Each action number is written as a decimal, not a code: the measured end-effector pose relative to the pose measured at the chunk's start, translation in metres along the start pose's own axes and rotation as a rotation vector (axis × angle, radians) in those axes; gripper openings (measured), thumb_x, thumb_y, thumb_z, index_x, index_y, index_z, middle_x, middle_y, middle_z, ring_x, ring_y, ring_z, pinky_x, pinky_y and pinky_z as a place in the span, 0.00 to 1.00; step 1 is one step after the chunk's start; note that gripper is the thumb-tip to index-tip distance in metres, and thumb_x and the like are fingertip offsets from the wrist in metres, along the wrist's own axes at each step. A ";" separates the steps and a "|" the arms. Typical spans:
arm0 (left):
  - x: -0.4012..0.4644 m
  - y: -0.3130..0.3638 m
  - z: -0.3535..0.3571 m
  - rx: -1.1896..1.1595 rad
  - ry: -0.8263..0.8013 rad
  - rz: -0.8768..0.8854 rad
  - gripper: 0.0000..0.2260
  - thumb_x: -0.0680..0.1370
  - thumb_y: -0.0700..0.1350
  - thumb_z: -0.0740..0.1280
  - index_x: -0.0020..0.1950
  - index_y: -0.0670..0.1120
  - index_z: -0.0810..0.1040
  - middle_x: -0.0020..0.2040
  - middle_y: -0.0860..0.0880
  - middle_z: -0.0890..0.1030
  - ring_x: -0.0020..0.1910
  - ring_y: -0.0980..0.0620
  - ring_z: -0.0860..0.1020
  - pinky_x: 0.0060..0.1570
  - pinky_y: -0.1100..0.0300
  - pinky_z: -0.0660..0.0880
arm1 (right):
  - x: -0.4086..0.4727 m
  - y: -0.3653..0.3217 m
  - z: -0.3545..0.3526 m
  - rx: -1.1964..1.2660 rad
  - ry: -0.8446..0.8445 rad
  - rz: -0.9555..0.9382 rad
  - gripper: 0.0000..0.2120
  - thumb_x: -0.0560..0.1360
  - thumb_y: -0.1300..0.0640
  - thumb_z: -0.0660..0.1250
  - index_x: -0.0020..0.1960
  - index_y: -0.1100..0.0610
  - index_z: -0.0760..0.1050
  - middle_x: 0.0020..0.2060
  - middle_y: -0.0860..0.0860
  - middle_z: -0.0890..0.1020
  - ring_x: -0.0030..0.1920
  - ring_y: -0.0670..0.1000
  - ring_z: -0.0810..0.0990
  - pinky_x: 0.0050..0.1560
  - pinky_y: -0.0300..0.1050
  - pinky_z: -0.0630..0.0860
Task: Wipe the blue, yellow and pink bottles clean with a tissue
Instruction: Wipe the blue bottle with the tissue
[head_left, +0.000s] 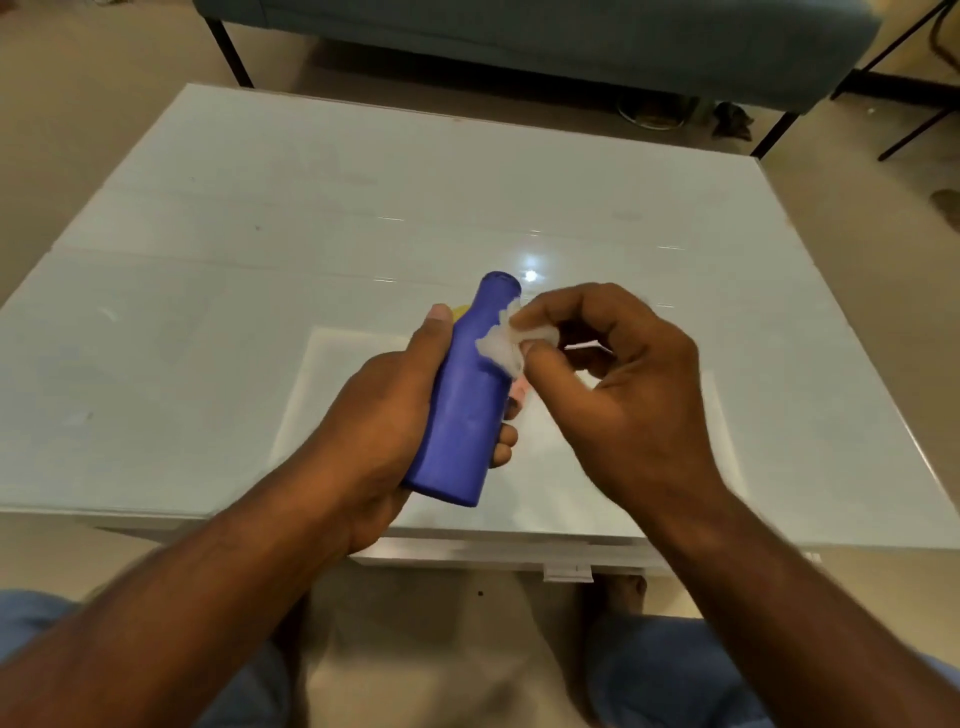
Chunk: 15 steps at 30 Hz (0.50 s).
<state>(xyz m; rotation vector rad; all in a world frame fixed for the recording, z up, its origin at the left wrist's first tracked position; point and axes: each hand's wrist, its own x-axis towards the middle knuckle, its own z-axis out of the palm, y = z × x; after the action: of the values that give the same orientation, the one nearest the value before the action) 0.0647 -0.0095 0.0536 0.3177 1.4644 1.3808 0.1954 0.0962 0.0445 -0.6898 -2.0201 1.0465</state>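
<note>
Blue bottle (467, 395) sits gripped low in our left hand (374, 436), lifted off the bench (208, 312) and tilted so its shoulder meets the tissue (506, 345) pinched in our right hand (623, 395).

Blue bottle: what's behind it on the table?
Behind the blue bottle, held in the left hand, a yellow sliver shows beside the thumb and a pink sliver near the right hand with the tissue. Everything else there is covered.

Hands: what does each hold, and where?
Left hand grips the blue plastic bottle around its body; right hand pinches a white tissue.
</note>
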 end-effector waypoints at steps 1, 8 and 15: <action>0.001 0.000 -0.001 0.014 0.073 0.028 0.21 0.82 0.62 0.57 0.53 0.48 0.81 0.40 0.45 0.88 0.36 0.46 0.86 0.42 0.51 0.84 | -0.004 -0.002 0.002 0.018 -0.065 -0.018 0.08 0.76 0.66 0.75 0.49 0.54 0.83 0.47 0.47 0.85 0.48 0.49 0.85 0.45 0.33 0.80; 0.005 -0.007 -0.001 0.131 0.202 0.025 0.23 0.82 0.64 0.54 0.48 0.50 0.80 0.38 0.47 0.87 0.38 0.46 0.85 0.44 0.53 0.82 | -0.006 -0.001 0.003 0.048 -0.110 0.046 0.09 0.79 0.66 0.73 0.52 0.52 0.85 0.50 0.44 0.85 0.51 0.48 0.85 0.46 0.35 0.81; 0.008 -0.005 0.002 0.129 0.209 0.037 0.26 0.81 0.67 0.52 0.45 0.50 0.80 0.35 0.49 0.86 0.38 0.48 0.85 0.43 0.54 0.81 | -0.011 -0.005 0.004 0.123 -0.149 -0.007 0.11 0.76 0.69 0.72 0.48 0.54 0.86 0.47 0.47 0.86 0.50 0.50 0.85 0.44 0.33 0.78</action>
<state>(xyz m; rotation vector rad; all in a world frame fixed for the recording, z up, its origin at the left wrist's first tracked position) 0.0647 -0.0037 0.0461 0.2897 1.7324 1.3844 0.1978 0.0842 0.0431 -0.5538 -2.0617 1.2392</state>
